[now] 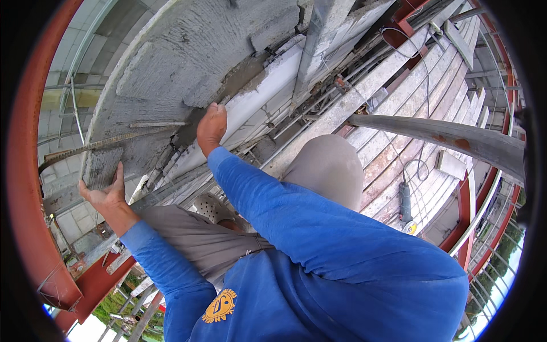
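Below a curved grey wall top, my left hand spans the near end of a rough grey block, thumb and fingers on it. My right hand is closed at the inner edge of the grey masonry, beside a patch of wet mortar. What its fingers hold, if anything, is hidden. Between the hands, a ribbed steel bar crosses the block and sticks out to the left. A thin straight strip lies just above the bar.
Wooden scaffold planks run on my right, with a metal pole crossing over them. An angle grinder and its cable lie on the planks. A red steel beam curves along the left; the ground shows far below through gaps.
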A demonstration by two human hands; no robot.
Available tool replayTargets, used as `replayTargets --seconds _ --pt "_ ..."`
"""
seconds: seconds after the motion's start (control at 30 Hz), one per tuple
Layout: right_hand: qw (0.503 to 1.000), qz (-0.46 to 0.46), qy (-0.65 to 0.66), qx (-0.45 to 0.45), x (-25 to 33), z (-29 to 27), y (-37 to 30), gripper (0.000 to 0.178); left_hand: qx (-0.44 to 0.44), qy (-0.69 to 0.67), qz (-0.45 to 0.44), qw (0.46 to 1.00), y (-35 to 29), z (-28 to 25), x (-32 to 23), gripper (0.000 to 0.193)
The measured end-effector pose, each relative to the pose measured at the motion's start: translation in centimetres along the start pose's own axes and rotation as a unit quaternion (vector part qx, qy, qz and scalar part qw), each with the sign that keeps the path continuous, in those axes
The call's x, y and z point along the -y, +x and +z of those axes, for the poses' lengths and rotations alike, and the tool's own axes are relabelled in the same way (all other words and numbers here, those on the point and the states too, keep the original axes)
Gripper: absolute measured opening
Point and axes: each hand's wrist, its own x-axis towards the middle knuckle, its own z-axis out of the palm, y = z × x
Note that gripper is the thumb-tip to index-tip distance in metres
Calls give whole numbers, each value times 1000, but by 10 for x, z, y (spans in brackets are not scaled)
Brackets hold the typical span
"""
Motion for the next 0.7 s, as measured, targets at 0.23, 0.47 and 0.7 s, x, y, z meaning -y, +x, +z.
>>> replayTargets --seconds 0.23,0.47,0.7 --pt "988 18 134 -69 103 7 116 41 -13 13 -34 999 -8 11 -3 80" --pt "943 142 247 170 176 -17 110 105 32 4 -32 999 -9 -5 -8 86" --pt "956 -192 222 -28 206 -46 72 44 129 -43 -64 989 7 -28 -4 111"
